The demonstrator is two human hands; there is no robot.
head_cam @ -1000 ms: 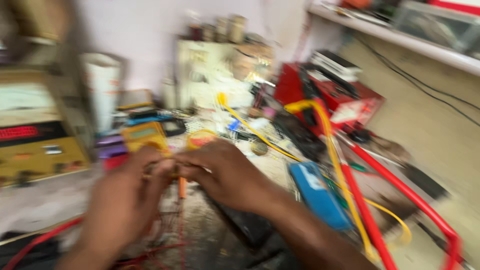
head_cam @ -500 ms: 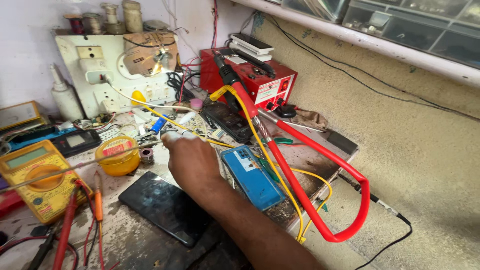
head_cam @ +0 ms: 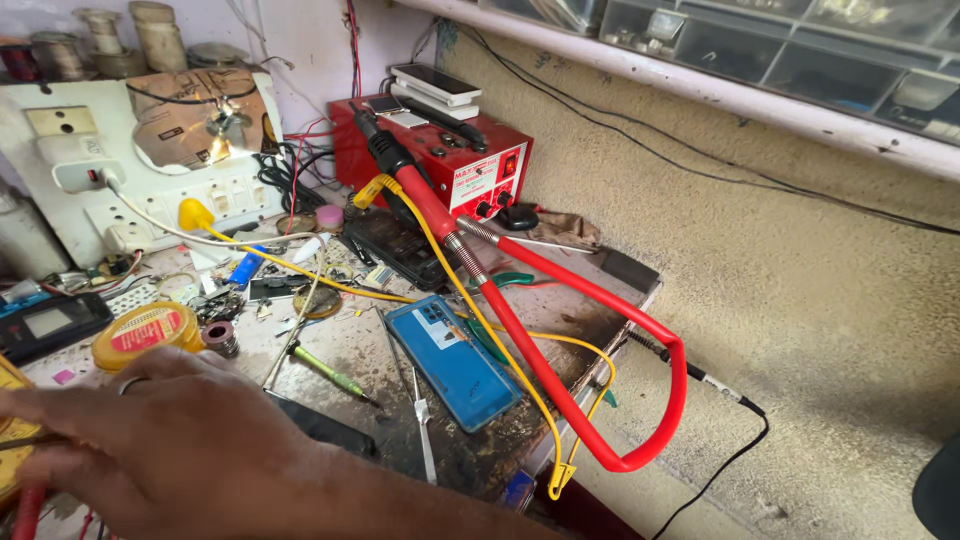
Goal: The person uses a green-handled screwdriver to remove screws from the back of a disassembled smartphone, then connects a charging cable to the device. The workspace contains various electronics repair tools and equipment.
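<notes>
My right hand [head_cam: 170,440] fills the lower left of the head view, its arm coming in from the bottom edge. The fingers stretch left over the edge of a yellow multimeter [head_cam: 8,385], with a ring on one finger. A red probe lead [head_cam: 25,510] lies just under the fingertips; I cannot tell whether the hand grips it. Just behind the hand stands a yellow round tin [head_cam: 145,330]. A black flat slab [head_cam: 325,428] lies partly hidden by my wrist. My left hand is out of view.
On the cluttered bench lie a blue phone back [head_cam: 455,360], a green screwdriver [head_cam: 330,372] and tweezers [head_cam: 423,440]. A thick red hose [head_cam: 560,340] loops from a red station box [head_cam: 450,165] past the bench's right edge. A white switchboard [head_cam: 110,190] stands behind.
One second ago both hands were together over the bench. Since then my right hand reached to the bench's middle and then swung back left toward the multimeter; the left hand has left the view.
</notes>
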